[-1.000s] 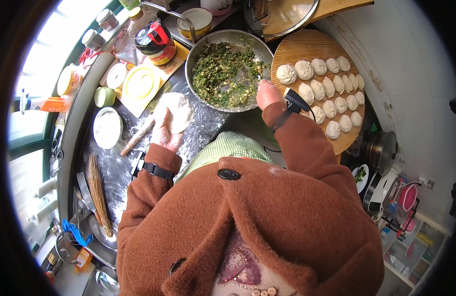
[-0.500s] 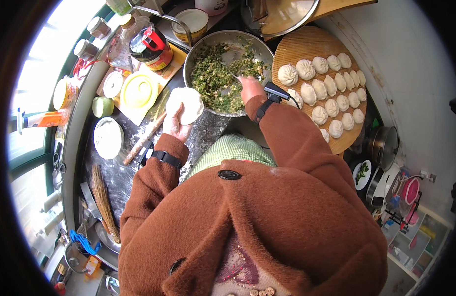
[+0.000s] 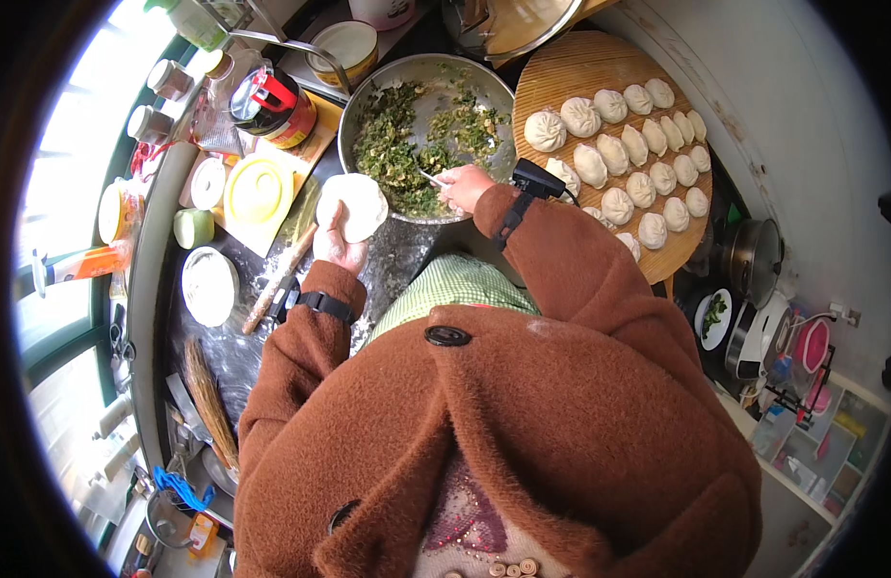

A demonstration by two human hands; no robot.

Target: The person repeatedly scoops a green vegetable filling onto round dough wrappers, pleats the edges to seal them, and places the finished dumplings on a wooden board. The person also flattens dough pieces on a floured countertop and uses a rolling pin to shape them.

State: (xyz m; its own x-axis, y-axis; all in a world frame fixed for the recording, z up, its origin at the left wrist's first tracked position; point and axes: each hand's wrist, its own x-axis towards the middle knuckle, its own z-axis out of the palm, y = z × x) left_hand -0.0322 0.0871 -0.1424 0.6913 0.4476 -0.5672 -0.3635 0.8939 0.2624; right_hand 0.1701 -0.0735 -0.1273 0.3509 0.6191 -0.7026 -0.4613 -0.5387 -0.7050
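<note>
My left hand (image 3: 341, 249) holds up a round, flat dough wrapper (image 3: 361, 207), thumb on top and the other fingers hidden beneath. Just beyond it stands a wide metal bowl (image 3: 509, 120) of chopped green filling (image 3: 393, 130). Over the bowl's near right part, my right hand (image 3: 465, 188) is closed on a spoon (image 3: 432, 179), whose thin metal part points left into the filling; its tip is hard to make out. To the right, a round wooden board (image 3: 561, 72) carries rows of pleated buns (image 3: 580, 117).
A rolling pin (image 3: 282, 275) lies on the floured dark counter (image 3: 383, 270), left of my left hand. Farther left are a white floury dish (image 3: 210, 287) and a green cup (image 3: 193, 228). A dark jar with a red lid (image 3: 272, 101) stands behind. A pot (image 3: 754, 260) sits at the right.
My right hand has turned and drawn a little left and nearer within the bowl, with the spoon now closer to the wrapper. The whole view has shifted slightly.
</note>
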